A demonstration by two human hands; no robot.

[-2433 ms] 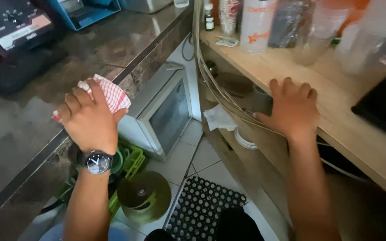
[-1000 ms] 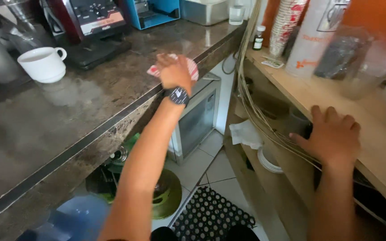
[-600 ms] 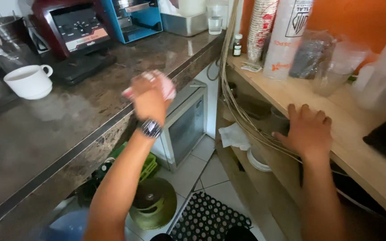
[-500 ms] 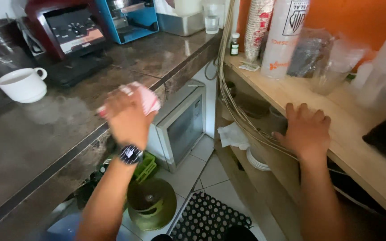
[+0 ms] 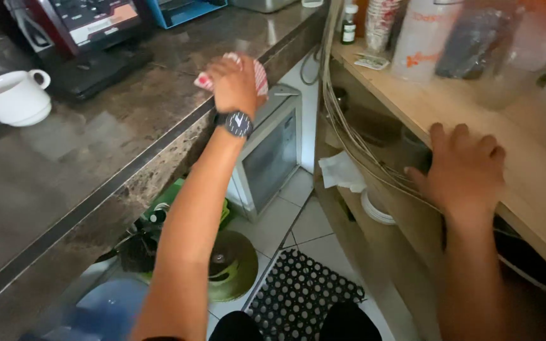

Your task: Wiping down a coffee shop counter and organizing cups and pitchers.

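stone counter [image 5: 96,126]: left hand [image 5: 235,82] grips checkered cloth [image 5: 257,72]; right hand [image 5: 466,170] flat on shelf [image 5: 412,101].

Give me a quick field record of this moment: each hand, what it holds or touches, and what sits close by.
left hand: pressed on a red-and-white checked cloth at the edge of the dark stone counter
left wrist: black wristwatch
right hand: flat on the wooden shelf edge, holding nothing
on counter: white cup, red machine
below counter: small white appliance with glass door
floor: black perforated mat
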